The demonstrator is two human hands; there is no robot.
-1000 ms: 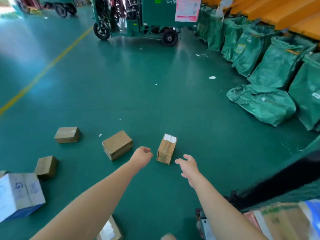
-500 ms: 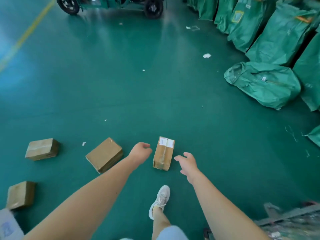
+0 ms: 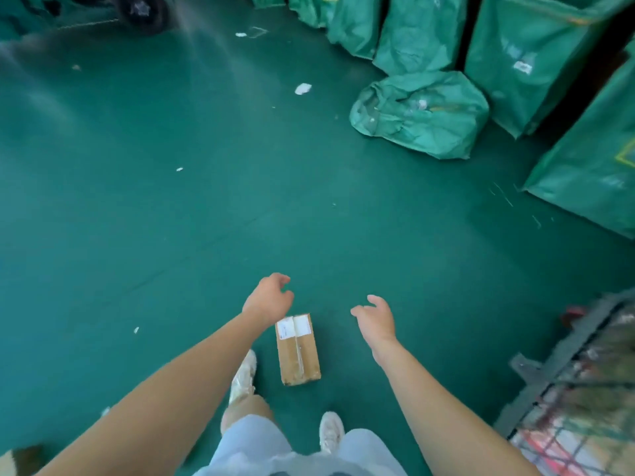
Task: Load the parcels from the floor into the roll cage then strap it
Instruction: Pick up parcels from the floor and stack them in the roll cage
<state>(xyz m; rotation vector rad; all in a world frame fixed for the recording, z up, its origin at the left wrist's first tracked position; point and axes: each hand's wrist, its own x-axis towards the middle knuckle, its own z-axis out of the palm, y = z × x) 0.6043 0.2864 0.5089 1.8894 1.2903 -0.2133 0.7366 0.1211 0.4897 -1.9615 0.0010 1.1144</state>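
A small brown cardboard parcel [image 3: 298, 350] with white labels at its far end lies flat on the green floor, just ahead of my feet. My left hand [image 3: 268, 298] hovers above its far left corner, fingers loosely curled, holding nothing. My right hand [image 3: 375, 319] is out to the parcel's right, apart from it, fingers relaxed and empty. The roll cage [image 3: 563, 383], grey wire mesh with parcels inside, shows blurred at the lower right.
Green mail sacks [image 3: 421, 113] stand and lie along the right side and back. Scraps of white paper [image 3: 302, 88] dot the floor. A vehicle wheel [image 3: 141, 8] is at the top left. A brown box corner [image 3: 24, 458] shows at the bottom left.
I have stepped closer: the labelled parcel now lies between my arms near my feet. The other floor parcels on the left have left the view. Both hands stay empty.
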